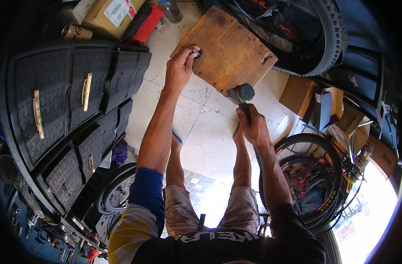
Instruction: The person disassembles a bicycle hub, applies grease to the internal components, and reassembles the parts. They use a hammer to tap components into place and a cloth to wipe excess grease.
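My left hand (180, 66) reaches forward and pinches a small dark metal part (197, 53) against the near edge of a worn wooden board (229, 48) lying on the floor. My right hand (253, 125) is closed round the handle of a hammer, whose dark round head (243, 93) hangs just above the board's near corner. Both forearms stretch out over my knees, and my legs in light shorts show below.
A dark plastic drawer cabinet (77, 105) with pale handles stands at the left. Bicycle wheels (317, 39) lean behind the board, and another wheel (311, 176) is at the right. Cardboard boxes (110, 13) sit at the back and right. The floor is cracked pale tile (205, 127).
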Demonstrator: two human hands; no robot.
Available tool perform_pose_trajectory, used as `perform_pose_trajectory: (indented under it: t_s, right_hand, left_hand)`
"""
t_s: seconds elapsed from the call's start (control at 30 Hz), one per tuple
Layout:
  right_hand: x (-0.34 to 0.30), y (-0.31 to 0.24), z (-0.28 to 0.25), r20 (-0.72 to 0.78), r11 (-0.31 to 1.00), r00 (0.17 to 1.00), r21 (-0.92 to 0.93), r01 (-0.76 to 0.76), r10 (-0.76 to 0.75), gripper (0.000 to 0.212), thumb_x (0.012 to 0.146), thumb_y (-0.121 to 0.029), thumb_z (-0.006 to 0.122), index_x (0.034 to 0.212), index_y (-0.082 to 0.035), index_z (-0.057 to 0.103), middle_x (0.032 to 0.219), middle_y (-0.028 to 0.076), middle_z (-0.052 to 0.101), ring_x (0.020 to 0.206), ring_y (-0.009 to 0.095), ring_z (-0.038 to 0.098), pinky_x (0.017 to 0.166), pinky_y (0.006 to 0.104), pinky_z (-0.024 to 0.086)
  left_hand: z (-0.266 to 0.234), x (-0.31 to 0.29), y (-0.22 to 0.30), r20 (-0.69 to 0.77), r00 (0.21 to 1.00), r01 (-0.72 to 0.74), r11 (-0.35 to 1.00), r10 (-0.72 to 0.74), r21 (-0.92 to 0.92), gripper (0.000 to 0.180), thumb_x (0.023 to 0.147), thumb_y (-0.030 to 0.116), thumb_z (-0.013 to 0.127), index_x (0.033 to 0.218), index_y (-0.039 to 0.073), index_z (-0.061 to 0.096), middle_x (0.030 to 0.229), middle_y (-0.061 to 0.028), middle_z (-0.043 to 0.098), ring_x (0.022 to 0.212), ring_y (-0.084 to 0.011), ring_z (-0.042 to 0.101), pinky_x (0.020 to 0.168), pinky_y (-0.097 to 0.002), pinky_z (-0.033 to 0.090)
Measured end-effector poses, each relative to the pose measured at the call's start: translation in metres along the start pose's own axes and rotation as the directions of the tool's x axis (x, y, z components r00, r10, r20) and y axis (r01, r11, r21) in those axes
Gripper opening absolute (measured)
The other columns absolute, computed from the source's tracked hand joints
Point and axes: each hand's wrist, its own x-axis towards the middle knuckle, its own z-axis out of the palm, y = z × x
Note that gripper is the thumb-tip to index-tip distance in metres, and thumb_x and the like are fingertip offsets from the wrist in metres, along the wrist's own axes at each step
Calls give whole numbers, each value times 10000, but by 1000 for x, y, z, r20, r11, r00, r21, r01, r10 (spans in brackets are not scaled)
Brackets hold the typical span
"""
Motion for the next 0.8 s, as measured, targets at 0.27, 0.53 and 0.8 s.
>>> perform_pose_trajectory:
  t_s: [0.27, 0.53, 0.8]
  right_hand:
    - [26, -70, -18, -7, 982, 982, 35, 187, -186, 321, 1081, -308, 611, 1232, -26, 577, 875, 294, 725, 864, 534, 712, 717, 566, 550]
    - [55, -146, -41, -177, 834, 817, -177, 523, -549, 263, 1088, -279, 622, 1203, -58, 535, 761, 257, 688, 698, 492, 707, 581, 539, 509]
    - [41, -175, -43, -138, 785, 786, -276, 554, -603, 314, 1070, -325, 629, 1206, -61, 528, 880, 250, 742, 734, 494, 718, 634, 572, 571]
  left_hand:
    - [2, -2, -7, -40, 997, -74, 997, 73, -18, 178, 1038, 8, 649, 1197, 30, 725, 1138, -115, 790, 1045, -219, 766, 902, -325, 592]
    - [3, -1, -6, -75, 993, -92, 996, 91, -12, 169, 1016, 2, 679, 1179, 17, 721, 1097, -143, 788, 987, -262, 784, 845, -338, 612]
    - [-2, -5, -7, -38, 998, -38, 998, 40, 48, 160, 1031, 57, 676, 1185, 35, 712, 1083, -160, 771, 966, -330, 771, 804, -363, 606]
